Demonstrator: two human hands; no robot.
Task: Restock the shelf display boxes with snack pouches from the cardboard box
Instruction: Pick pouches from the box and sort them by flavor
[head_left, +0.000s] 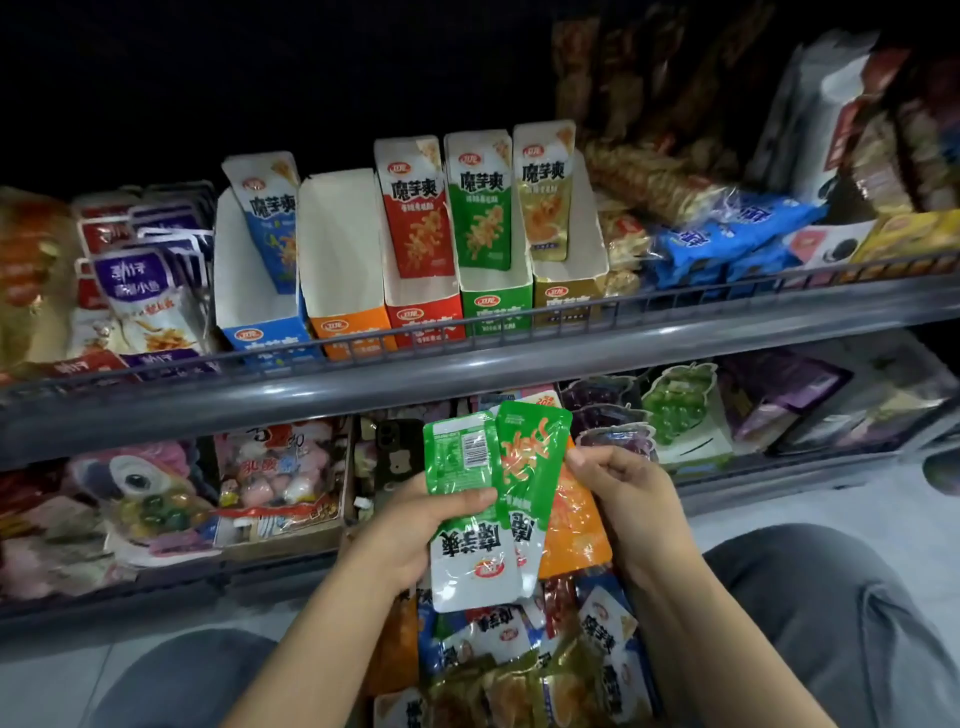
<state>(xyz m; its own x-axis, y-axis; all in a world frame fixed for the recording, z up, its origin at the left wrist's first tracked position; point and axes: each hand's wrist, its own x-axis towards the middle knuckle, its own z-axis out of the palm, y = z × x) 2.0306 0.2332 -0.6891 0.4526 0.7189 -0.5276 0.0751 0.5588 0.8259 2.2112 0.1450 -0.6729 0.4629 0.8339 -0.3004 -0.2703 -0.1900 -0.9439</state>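
Note:
My left hand (410, 530) grips green snack pouches (470, 483) upside down, thumb across the front one. A second green pouch (530, 457) overlaps them, and my right hand (618, 488) pinches its right edge, with an orange pouch (576, 525) behind it. Below my hands lies the pile of mixed pouches (519, 654) in the cardboard box, whose walls are hidden. On the upper shelf stand five display boxes: blue (265, 332), orange (348, 327) with no pouch showing, red (423, 312), green (496, 304) and gold (571, 293).
A grey shelf rail (467, 353) runs in front of the display boxes. Purple fish snack packs (140, 291) sit left of them, blue biscuit packs (727, 244) right. The lower shelf holds candy bags (275, 478) and grape jelly packs (675, 405). My knees flank the pile.

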